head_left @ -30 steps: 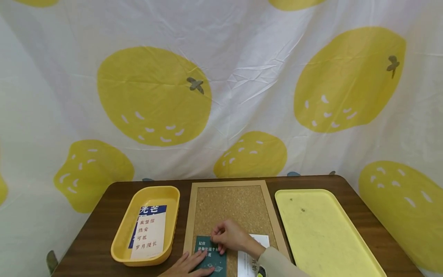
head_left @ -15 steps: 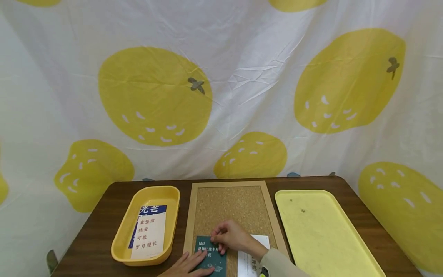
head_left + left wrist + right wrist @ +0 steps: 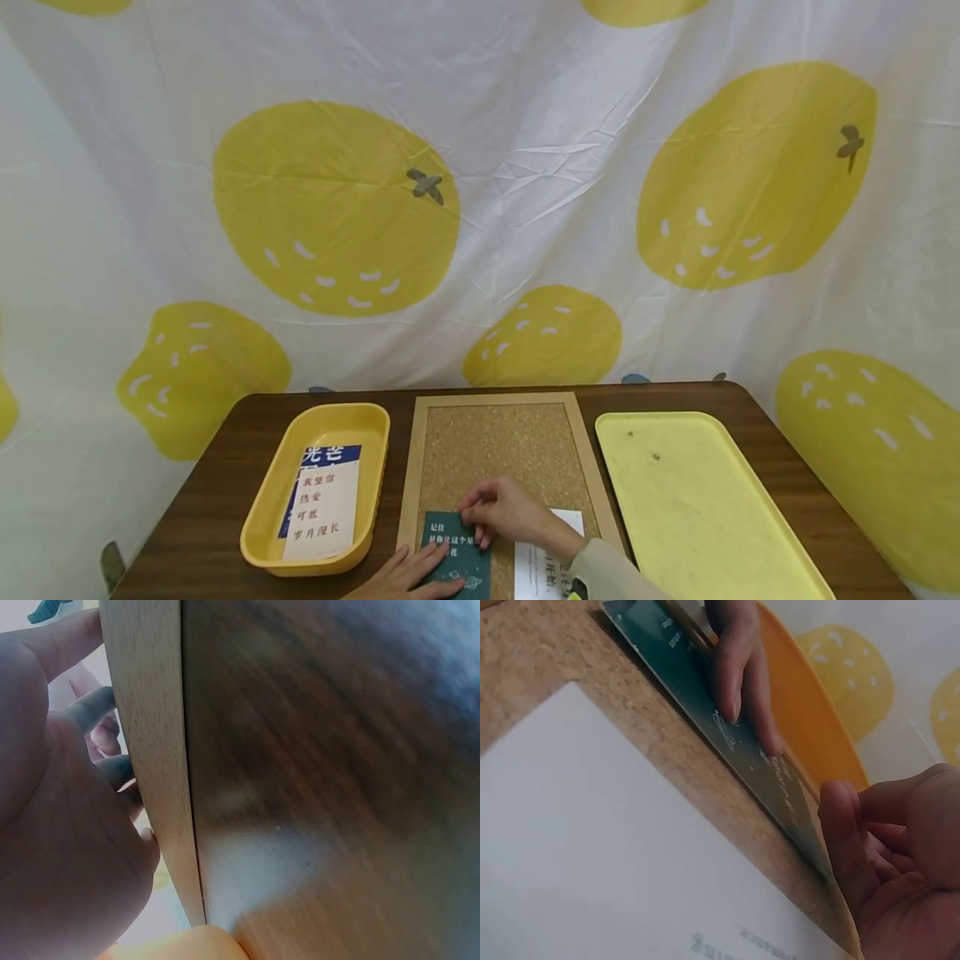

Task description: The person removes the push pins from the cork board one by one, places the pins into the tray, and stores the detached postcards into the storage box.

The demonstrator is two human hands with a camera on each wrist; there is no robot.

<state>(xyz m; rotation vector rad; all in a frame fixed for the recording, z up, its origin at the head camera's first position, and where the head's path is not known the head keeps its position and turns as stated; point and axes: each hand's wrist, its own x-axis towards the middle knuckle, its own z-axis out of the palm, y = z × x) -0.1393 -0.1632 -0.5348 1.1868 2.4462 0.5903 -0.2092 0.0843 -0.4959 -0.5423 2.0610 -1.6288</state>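
A dark green card (image 3: 467, 560) with white writing lies on the lower left of a wood-framed corkboard (image 3: 502, 442). My left hand (image 3: 408, 575) rests on its left side with fingers spread. At the card's top edge my right hand (image 3: 510, 510) brings thumb and forefinger together in a pinch, seemingly on something small that the fingertips hide. Under the right wrist a white card (image 3: 534, 571) with dark print lies on the cork. The right wrist view shows the pinching right hand (image 3: 889, 847) close to the green card's end (image 3: 795, 817).
Left of the board stands an orange-yellow basin (image 3: 258, 521), holding a white card (image 3: 324, 510) over a blue card (image 3: 345, 454). A pale yellow tray (image 3: 697, 500) lies to the right. Behind the dark wooden table (image 3: 202, 508) hangs a lemon-print cloth (image 3: 525, 208).
My right wrist and sleeve have shifted slightly to the right, while the fingertips stay at the green card's top edge. The left hand has not moved.
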